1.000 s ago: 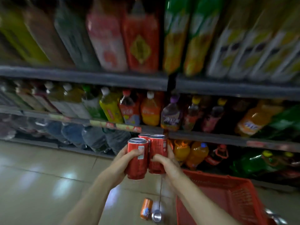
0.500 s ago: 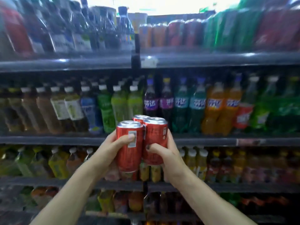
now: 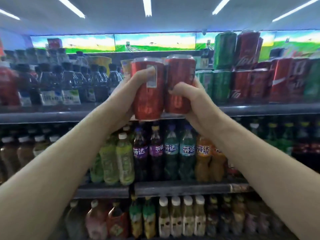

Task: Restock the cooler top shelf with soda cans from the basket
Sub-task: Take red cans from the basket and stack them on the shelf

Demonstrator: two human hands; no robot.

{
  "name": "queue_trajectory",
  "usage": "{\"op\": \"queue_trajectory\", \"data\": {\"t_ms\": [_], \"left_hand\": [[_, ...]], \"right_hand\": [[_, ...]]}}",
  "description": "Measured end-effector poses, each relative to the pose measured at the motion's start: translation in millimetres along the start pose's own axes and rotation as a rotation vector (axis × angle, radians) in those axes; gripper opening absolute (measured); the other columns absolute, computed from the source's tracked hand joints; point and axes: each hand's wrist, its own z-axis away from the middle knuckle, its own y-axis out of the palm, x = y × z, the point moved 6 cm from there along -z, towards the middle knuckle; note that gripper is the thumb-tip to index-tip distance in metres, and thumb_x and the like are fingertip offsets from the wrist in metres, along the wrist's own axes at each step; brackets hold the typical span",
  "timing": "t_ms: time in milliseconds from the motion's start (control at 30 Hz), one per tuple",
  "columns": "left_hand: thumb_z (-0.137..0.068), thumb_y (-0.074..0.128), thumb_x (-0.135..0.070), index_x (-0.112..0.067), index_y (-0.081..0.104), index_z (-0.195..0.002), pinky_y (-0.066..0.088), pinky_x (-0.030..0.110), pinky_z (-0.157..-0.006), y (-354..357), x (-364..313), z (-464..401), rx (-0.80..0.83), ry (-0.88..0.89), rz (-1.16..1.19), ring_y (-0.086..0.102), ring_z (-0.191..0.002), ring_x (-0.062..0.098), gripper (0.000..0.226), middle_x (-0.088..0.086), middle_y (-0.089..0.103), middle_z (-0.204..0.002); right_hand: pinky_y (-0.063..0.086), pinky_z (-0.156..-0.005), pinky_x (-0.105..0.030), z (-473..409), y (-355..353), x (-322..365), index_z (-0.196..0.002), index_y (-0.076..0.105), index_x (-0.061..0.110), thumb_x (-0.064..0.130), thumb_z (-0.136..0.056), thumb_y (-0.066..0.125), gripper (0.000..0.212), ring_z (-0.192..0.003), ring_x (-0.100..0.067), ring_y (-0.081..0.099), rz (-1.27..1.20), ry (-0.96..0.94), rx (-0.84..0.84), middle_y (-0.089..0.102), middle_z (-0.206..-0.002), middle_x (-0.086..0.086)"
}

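I see my left hand point(image 3: 128, 94) curled round 1 red can point(image 3: 149, 94) and my right hand point(image 3: 188, 99) gripping a 2nd red can point(image 3: 180, 80); the 2 cans touch, upright, raised in front of the top shelf point(image 3: 259, 108), beside stacked red and green cans point(image 3: 251, 80).

We grip two red soda cans, both upright and pressed side to side. Our left hand point(image 3: 127, 94) wraps the left can point(image 3: 148, 89), thumb across its label; our right hand point(image 3: 188, 99) curls round the right can point(image 3: 180, 84). Whether a third can sits behind them, we cannot tell. Just right of the grip, stacked green cans point(image 3: 220, 82) and red cans point(image 3: 249, 84) crowd the top shelf point(image 3: 259, 109). Left of the grip stand dark bottles point(image 3: 69, 84). Below the grip, purple, teal and orange soda bottles point(image 3: 171, 153) line the next shelf.
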Motion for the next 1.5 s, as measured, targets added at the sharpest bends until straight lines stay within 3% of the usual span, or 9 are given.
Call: {"op": "queue_trajectory", "data": {"t_ms": [100, 300, 500, 633, 833, 967, 1100, 1367, 1500], "left_hand": [[-0.086, 0.065, -0.052, -0.013, 0.059, -0.137, 0.062, 0.046, -0.085, 7.9, -15.2, -29.0, 0.020, 0.048, -0.043, 0.075, -0.108, 0.033, 0.064, 0.017, 0.074, -0.123], [-0.096, 0.059, -0.052, -0.016, 0.059, -0.137, 0.061, 0.049, -0.086, 5.7, -11.3, -71.5, 0.042, 0.016, -0.071, 0.073, -0.113, 0.039, 0.055, 0.017, 0.075, -0.123], [-0.087, 0.065, -0.059, -0.017, 0.057, -0.143, 0.061, 0.053, -0.090, -8.6, 16.8, -101.1, 0.061, -0.024, -0.047, 0.071, -0.116, 0.041, 0.070, 0.020, 0.071, -0.130], [-0.082, 0.067, -0.061, -0.017, 0.057, -0.141, 0.062, 0.047, -0.084, -22.8, 37.8, -120.4, 0.076, -0.067, -0.066, 0.075, -0.107, 0.034, 0.074, 0.019, 0.073, -0.126], [-0.092, 0.060, -0.061, -0.020, 0.053, -0.144, 0.057, 0.058, -0.098, -41.3, 62.5, -151.9, 0.170, -0.073, -0.175, 0.072, -0.115, 0.035, 0.067, 0.016, 0.072, -0.128], [-0.093, 0.060, -0.063, -0.016, 0.053, -0.143, 0.053, 0.061, -0.104, -45.8, 73.0, -165.8, 0.192, -0.091, -0.184, 0.070, -0.118, 0.037, 0.069, 0.018, 0.072, -0.127], [-0.088, 0.064, -0.062, -0.015, 0.056, -0.139, 0.052, 0.059, -0.105, -42.8, 78.1, -173.6, 0.226, -0.090, -0.169, 0.072, -0.113, 0.036, 0.070, 0.018, 0.074, -0.123], [-0.093, 0.068, -0.057, -0.019, 0.061, -0.130, 0.057, 0.052, -0.102, -43.5, 83.2, -176.2, 0.161, -0.047, -0.317, 0.076, -0.107, 0.024, 0.054, 0.006, 0.078, -0.116], [-0.093, 0.067, -0.059, -0.020, 0.061, -0.130, 0.057, 0.052, -0.101, -42.4, 82.6, -175.1, 0.148, -0.056, -0.339, 0.077, -0.105, 0.023, 0.054, 0.005, 0.079, -0.115]], "right_hand": [[0.057, -0.090, -0.060, -30.8, -13.5, 16.4, -0.135, 0.048, 0.000, 0.015, -0.073, 0.073, 0.069, -0.099, -0.035, 0.064, -0.005, -0.013, 0.027, 0.062, -0.110, -0.020], [0.059, -0.068, -0.046, -68.8, -24.7, 21.1, -0.140, 0.045, -0.008, 0.008, -0.086, 0.062, 0.059, -0.090, -0.035, 0.069, -0.052, 0.037, 0.103, 0.062, -0.116, -0.027], [0.057, -0.060, -0.034, -98.3, -29.2, -3.4, -0.126, 0.056, -0.002, 0.006, -0.090, 0.058, 0.038, -0.078, -0.023, 0.068, -0.035, 0.086, 0.082, 0.062, -0.102, -0.017], [0.059, -0.065, -0.036, -117.1, -33.2, -27.6, -0.137, 0.052, -0.003, 0.009, -0.082, 0.065, 0.058, -0.088, -0.028, 0.069, 0.009, 0.144, 0.004, 0.067, -0.108, -0.018], [0.060, -0.075, -0.038, -135.7, -38.9, -41.1, -0.128, 0.060, 0.003, 0.013, -0.090, 0.058, 0.039, -0.088, -0.028, 0.068, 0.104, 0.227, 0.011, 0.070, -0.104, -0.014], [0.056, -0.092, -0.046, -139.5, -43.4, -47.1, -0.138, 0.056, 0.002, 0.016, -0.089, 0.059, 0.052, -0.097, -0.031, 0.067, 0.159, 0.284, -0.003, 0.070, -0.111, -0.016], [0.062, -0.083, -0.043, -141.4, -47.1, -50.9, -0.114, 0.065, 0.010, 0.007, -0.089, 0.056, 0.026, -0.087, -0.029, 0.070, 0.143, 0.321, -0.014, 0.072, -0.100, -0.012], [0.062, -0.065, -0.032, -142.9, -63.3, -55.7, -0.126, 0.068, 0.003, 0.001, -0.082, 0.065, 0.044, -0.083, -0.026, 0.076, 0.220, 0.342, -0.127, 0.078, -0.103, -0.013], [0.063, -0.072, -0.040, -145.0, -64.5, -59.6, -0.133, 0.059, 0.007, 0.006, -0.068, 0.076, 0.066, -0.092, -0.031, 0.078, 0.281, 0.341, -0.165, 0.077, -0.110, -0.017]]}}
